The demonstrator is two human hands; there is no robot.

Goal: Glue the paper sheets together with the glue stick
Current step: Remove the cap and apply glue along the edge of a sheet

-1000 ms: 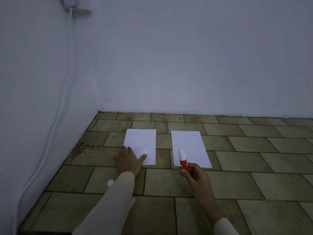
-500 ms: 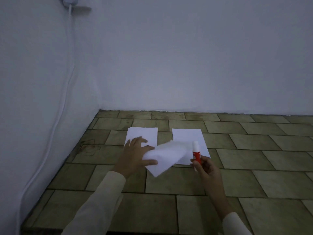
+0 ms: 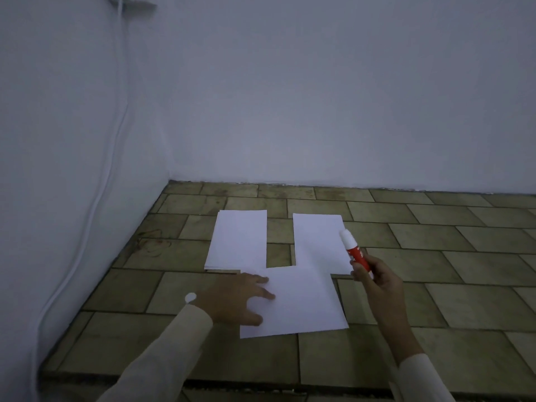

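- Step as I read it: one sheet staged, no glue on the paper yet.
- Near sheet point(image 3: 304, 303) lies flat on the floor point(image 3: 435, 256). Its far edge meets the near edges of the far-left paper point(image 3: 239, 239) and the far-right paper point(image 3: 317, 245). Can't tell which lies on top.
- Left hand point(image 3: 235, 300): fingers point(image 3: 261, 294) spread and flat on the near sheet's left edge, pinning it. Hold that pressure through the strokes.
- Right hand point(image 3: 377, 282): fingers curled round the red barrel of the glue stick point(image 3: 355, 252). The stick is held off the paper over the far-right paper's right edge, white end up and tilted far-left.
- Can't tell whether the white end is a cap or exposed glue, so check before touchdown. Small white round thing point(image 3: 190, 297) by the left wrist might be a cap; unclear.
- Stroke left to right, away from the pinning hand, so the sheet stays taut and doesn't buckle.
- Use light, even pressure and cover the edges and corners.
- Risk: thin paper over grout lines may crease or tear, so go slow there.
- Align the second sheet on one edge first, then press from the centre outward.
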